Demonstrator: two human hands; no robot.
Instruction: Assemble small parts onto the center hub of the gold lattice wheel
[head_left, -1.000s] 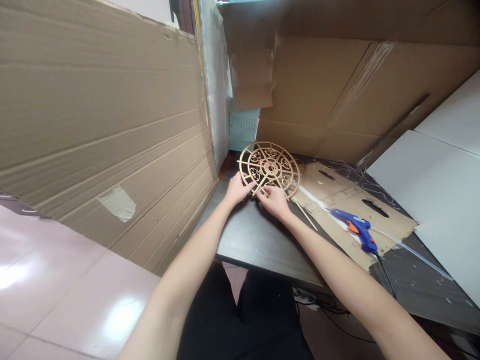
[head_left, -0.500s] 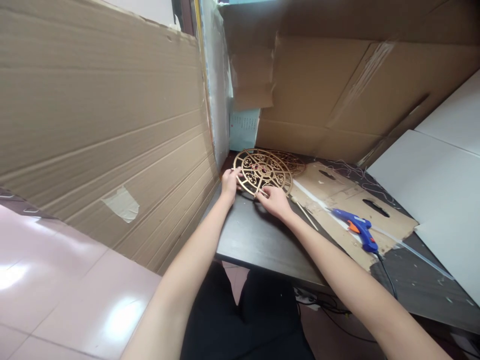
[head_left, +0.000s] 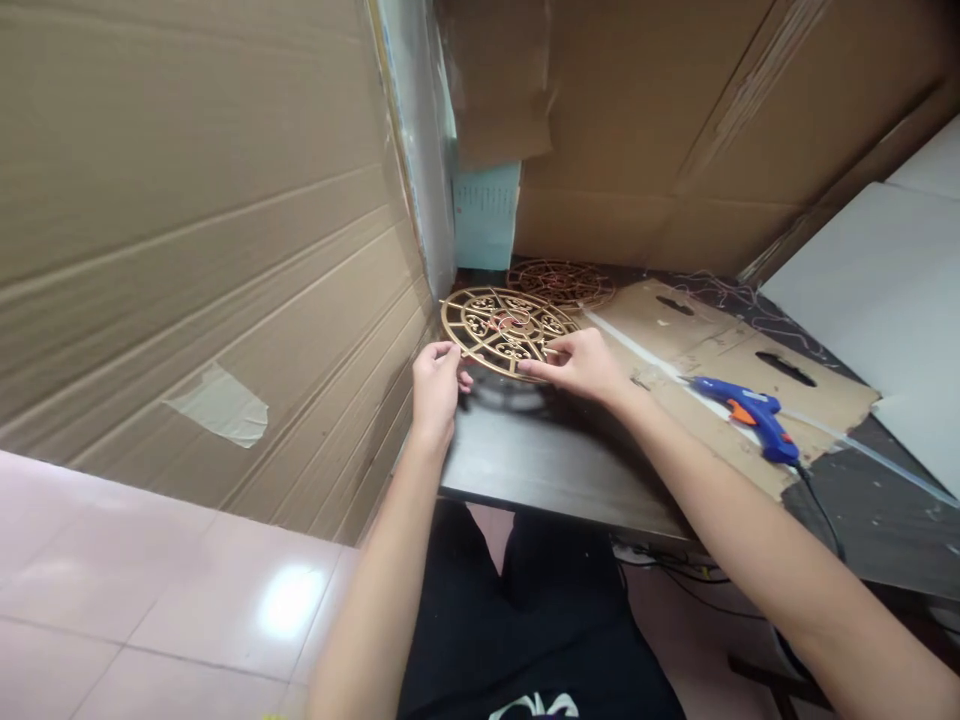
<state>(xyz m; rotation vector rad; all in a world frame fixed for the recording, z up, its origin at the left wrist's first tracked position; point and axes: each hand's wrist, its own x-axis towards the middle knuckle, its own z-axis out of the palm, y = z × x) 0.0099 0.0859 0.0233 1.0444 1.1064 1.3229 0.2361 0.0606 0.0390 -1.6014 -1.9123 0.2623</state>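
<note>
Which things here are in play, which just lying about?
In play:
- round gold lattice disc
- left hand and right hand, both at its rim

Lying about, untouched:
- second lattice disc, behind it
- blue hot glue gun, on a cardboard sheet
- white boards

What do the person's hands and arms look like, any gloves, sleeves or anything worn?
The left hand and right hand are bare, no gloves, and the forearms show no sleeves, straps, cables or markings. No watch or ring is visible. The only clothing in view is black, at the lap, with a white print at its lower edge.
</note>
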